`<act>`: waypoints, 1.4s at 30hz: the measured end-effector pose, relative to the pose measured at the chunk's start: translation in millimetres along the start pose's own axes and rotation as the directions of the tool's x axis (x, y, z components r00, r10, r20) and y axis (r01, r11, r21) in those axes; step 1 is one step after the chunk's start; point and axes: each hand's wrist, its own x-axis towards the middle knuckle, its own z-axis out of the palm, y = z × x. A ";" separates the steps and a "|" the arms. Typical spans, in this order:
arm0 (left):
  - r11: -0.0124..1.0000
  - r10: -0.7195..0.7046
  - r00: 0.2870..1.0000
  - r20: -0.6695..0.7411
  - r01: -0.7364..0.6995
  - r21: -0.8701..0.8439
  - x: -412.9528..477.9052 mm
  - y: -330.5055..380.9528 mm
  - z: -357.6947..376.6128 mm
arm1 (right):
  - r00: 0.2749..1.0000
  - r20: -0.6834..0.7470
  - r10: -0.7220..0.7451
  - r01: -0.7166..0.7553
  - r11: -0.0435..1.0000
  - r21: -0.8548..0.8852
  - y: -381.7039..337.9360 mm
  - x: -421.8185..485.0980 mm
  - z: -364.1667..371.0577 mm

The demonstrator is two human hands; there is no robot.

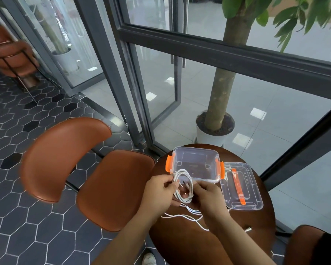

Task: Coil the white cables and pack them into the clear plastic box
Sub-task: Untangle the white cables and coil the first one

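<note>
Hands first: L hand (pixel 159 190) pinches the left side of a white cable coil (pixel 182 172) between thumb and fingers. R hand (pixel 208 196) curls round the coil's lower right side, fingers closed on the strands. Coil is held just above the table (pixel 180 243), in front of the near wall of the clear plastic box (pixel 196 150). Box sits open w/ nothing visible inside, orange latches (pixel 168 163) swung out. Under the hands, loose cable (pixel 182 216) trails over the table twd the near edge; can't tell if it's one cable or several. So coiling looks partway done, nothing packed yet. To do this step well, probably: use L hand as the fixed anchor clamping all loops, and let R hand feed slack up in even loops no wider than the box inside. Go w/ the cable's natural curl, no yanking, since the loose end could snag or whip. Wrap the tail round the bundle so it won't spring open. Lid (pixel 256 196) w/ orange handle lies just right of box; brown chair (pixel 107 188) stands left of table.
</note>
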 end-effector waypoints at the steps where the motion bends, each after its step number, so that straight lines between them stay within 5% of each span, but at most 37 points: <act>1: 1.000 -0.003 1.000 -0.019 0.004 0.021 2.4 -0.1 -0.7 | 1.000 0.019 -0.009 0.008 1.000 0.020 0.4 -1.5 1.8; 7: 0.986 -0.051 0.998 0.022 0.046 0.162 11.4 4.0 -3.3 | 0.984 0.171 -0.048 0.023 0.989 0.145 1.0 -6.1 -5.0; 9: 0.990 -0.140 0.990 0.023 0.139 0.038 12.4 5.1 -2.4 | 0.986 0.164 -0.005 -0.049 0.944 0.327 0.7 -4.6 -1.5; 12: 0.942 -0.267 0.963 0.042 0.269 -0.201 16.6 7.4 -4.8 | 0.979 0.202 0.017 -0.149 0.739 0.657 3.8 -1.4 5.8; 14: 0.947 -0.244 0.969 0.039 0.246 -0.206 14.4 4.8 -4.7 | 0.986 0.168 0.016 -0.132 0.691 0.711 6.8 -0.4 8.2; 16: 0.984 -0.139 0.990 0.005 0.138 -0.111 7.5 -1.1 -3.6 | 0.998 0.058 -0.004 -0.032 0.791 0.611 8.4 -0.5 9.5; 18: 0.999 -0.033 0.999 -0.012 0.033 -0.002 -0.3 -6.0 -2.0 | 0.986 -0.132 -0.098 0.137 0.933 0.332 12.2 -0.5 9.8; 22: 0.988 0.076 0.996 -0.039 -0.070 0.137 -8.0 -9.1 7.1 | 0.899 -0.283 -0.333 0.303 0.942 -0.146 23.2 4.4 14.3; 30: 0.971 -0.096 0.995 0.003 0.095 -0.220 -9.9 -7.4 2.2 | 0.943 -0.120 -0.309 0.288 0.943 -0.166 8.2 6.3 12.6; 42: 0.980 -0.099 0.994 -0.054 0.088 -0.176 -6.4 -22.3 0.6 | 0.966 0.010 -0.260 0.255 0.941 -0.222 7.5 4.1 4.1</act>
